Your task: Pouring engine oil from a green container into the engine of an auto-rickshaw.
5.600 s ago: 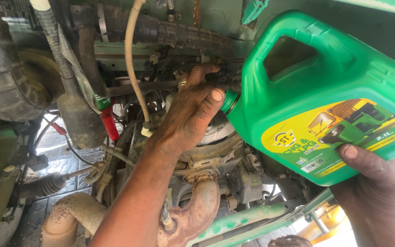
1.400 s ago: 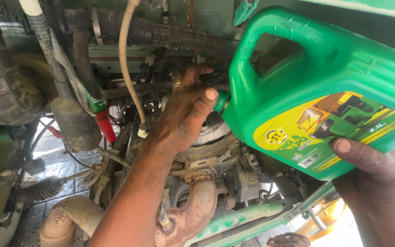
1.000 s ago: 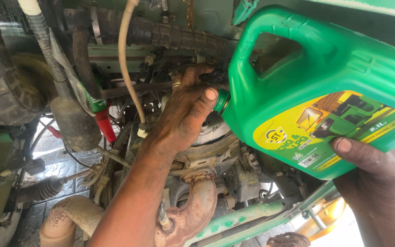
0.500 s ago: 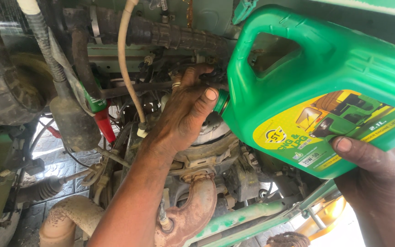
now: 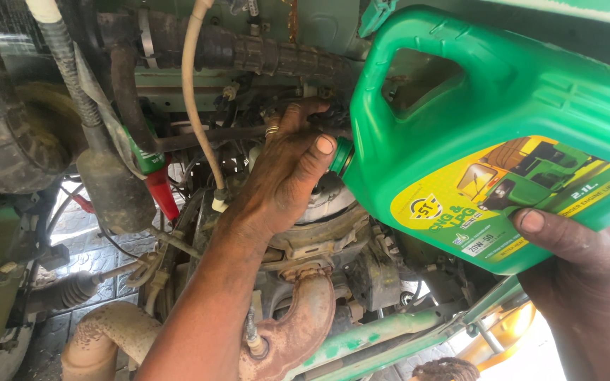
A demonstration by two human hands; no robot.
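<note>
Grimy engine bay fills the head view, hoses and a rusty pipe everywhere. Right hand props the green jug from below, fingers clamped on its base. Jug tilts, long axis slanting, neck down-left. Left hand curls at the neck, seemingly steadying the spout.

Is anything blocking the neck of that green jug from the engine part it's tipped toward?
The left hand wraps around the neck of the green plastic oil jug and hides the spot below. Whether anything blocks it cannot be told. The right hand supports the jug's base.
</note>
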